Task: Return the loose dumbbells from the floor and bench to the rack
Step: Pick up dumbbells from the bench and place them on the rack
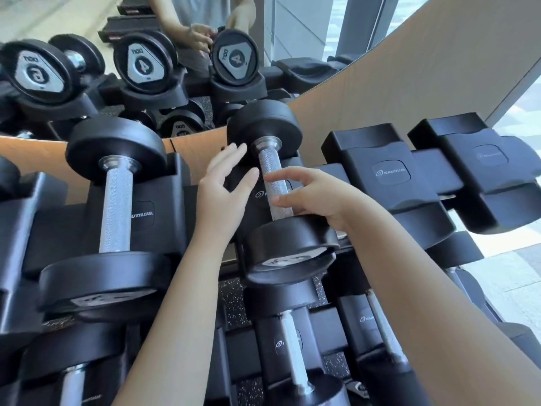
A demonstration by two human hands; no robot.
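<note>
Two hands at frame centre, neither gripping: left hand (225, 183) flat, fingers straight, just beside the knurled handle; right hand (316, 194) loosely spread over the handle, fingers not wrapped round it. The dumbbell (268, 164) lies in its cradle on the top row of the rack (169, 206), centre frame, far head toward the wood panel (380, 77). Hands probably steadying it so it seats (judgement only). Left of it, a neighbour dumbbell (115, 206) fills its cradle. Right of frame, two empty cradles (392, 171) hold nothing. Lower row, bottom centre, holds more dumbbells (292, 356).
</note>
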